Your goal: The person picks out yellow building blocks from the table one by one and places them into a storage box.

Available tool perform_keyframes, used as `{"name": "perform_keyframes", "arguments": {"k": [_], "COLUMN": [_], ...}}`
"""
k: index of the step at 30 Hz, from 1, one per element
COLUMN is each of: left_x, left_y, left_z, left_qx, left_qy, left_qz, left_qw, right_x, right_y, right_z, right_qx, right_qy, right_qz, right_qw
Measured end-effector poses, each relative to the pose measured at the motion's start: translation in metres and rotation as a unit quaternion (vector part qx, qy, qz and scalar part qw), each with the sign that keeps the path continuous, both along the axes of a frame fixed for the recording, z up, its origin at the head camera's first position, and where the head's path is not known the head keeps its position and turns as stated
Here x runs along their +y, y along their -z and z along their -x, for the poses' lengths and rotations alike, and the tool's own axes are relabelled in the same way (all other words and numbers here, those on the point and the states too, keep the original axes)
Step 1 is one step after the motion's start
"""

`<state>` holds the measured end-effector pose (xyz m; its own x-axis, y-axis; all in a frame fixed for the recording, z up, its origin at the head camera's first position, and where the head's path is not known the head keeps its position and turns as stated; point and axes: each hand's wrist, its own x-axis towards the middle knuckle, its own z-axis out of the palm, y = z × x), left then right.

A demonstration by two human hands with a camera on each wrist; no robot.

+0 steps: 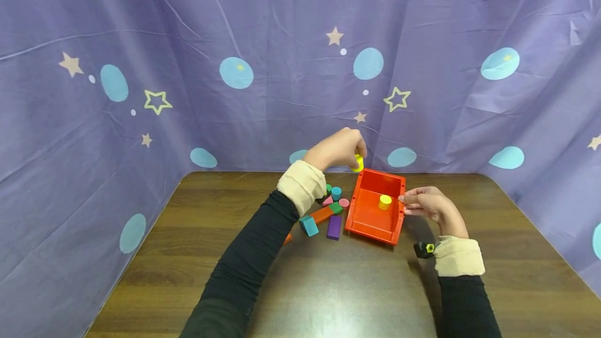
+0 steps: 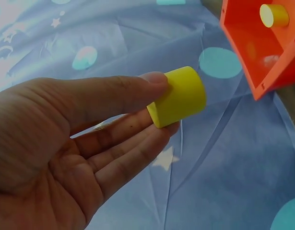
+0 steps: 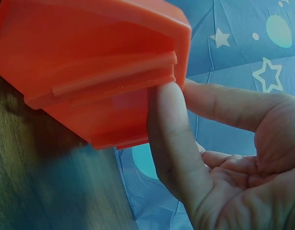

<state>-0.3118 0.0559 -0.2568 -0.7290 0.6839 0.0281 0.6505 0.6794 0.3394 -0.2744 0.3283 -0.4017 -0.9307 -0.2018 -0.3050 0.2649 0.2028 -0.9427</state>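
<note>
A yellow cylinder block (image 2: 183, 96) is pinched between the thumb and fingertips of my left hand (image 1: 339, 149). That hand is raised beyond the far left corner of a red plastic bin (image 1: 371, 228). A second yellow cylinder (image 1: 385, 202) stands on the bin's floor. My right hand (image 1: 432, 205) grips the bin's right side, with a finger (image 3: 172, 115) against the outer wall below a ledge. In the right wrist view the bin hides part of the thumb's contact.
Left of the bin lie several coloured blocks, among them a purple one (image 1: 334, 227), a light blue one (image 1: 309, 226), an orange one (image 1: 321, 215) and a green one (image 1: 335, 208). My left forearm covers part of that area. A purple patterned curtain (image 1: 281, 25) hangs behind the wooden table (image 1: 328, 286).
</note>
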Motion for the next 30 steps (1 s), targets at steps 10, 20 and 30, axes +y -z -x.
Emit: {"name": "perform_keyframes", "arguments": {"k": [10, 20, 30], "left_x": [0.016, 0.036, 0.065], "left_y": [0.018, 0.032, 0.034], "left_z": [0.003, 0.009, 0.019], "left_qx": [0.006, 0.012, -0.025], "left_qy": [0.019, 0.023, -0.007], "left_qz": [0.011, 0.028, 0.060], "left_qw": [0.9997, 0.9993, 0.9979], "right_x": [0.002, 0.001, -0.001], "right_y": [0.001, 0.001, 0.000], "right_z": [-0.001, 0.000, 0.000], "right_qx": [0.003, -0.005, -0.015], "right_qy": [-0.011, -0.008, 0.004], "right_qz": [-0.007, 0.004, 0.001], "right_qw": [1.000, 1.000, 1.000]}}
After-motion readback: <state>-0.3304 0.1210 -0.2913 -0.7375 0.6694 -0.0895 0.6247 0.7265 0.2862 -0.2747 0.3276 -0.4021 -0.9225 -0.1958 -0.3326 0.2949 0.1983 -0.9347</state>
